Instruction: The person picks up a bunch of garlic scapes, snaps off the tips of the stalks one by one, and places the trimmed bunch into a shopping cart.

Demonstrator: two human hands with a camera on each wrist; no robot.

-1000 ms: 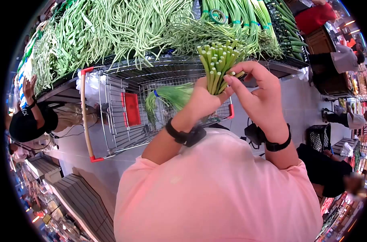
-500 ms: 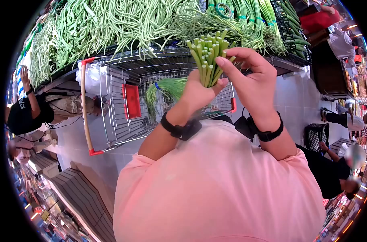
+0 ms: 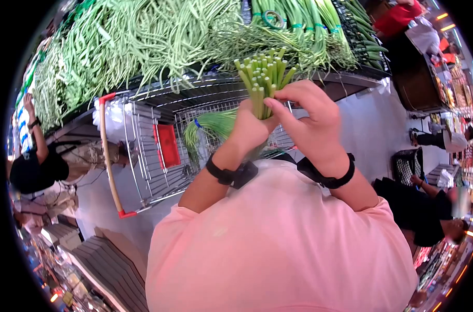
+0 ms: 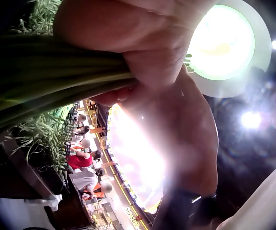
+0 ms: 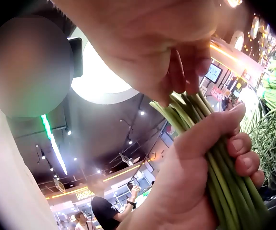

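My left hand (image 3: 249, 127) grips a bunch of garlic scapes (image 3: 260, 78), slim green stems with pale cut ends pointing up and away from me. In the right wrist view its fingers wrap round the stems (image 5: 219, 184) a little below those ends. My right hand (image 3: 314, 119) comes in from the right, its thumb and forefinger pinching a scape at the near side of the bunch. From the left wrist camera, the dark green stems (image 4: 42, 81) run out to the left of the hand. Their lower part is hidden behind my left hand in the head view.
Below the hands stands a metal shopping cart (image 3: 143, 151) holding a blue-banded bundle of greens (image 3: 215, 125). Beyond it a display is piled with long beans (image 3: 158, 36) and banded green bundles (image 3: 304, 21), with a tape roll (image 3: 272, 20) on top. People stand at both sides.
The bunch and both hands have shifted left in view. My right thumb and forefinger have come from the bunch's right side, with a stem slanting out, to its near front. The left hand keeps its grip.
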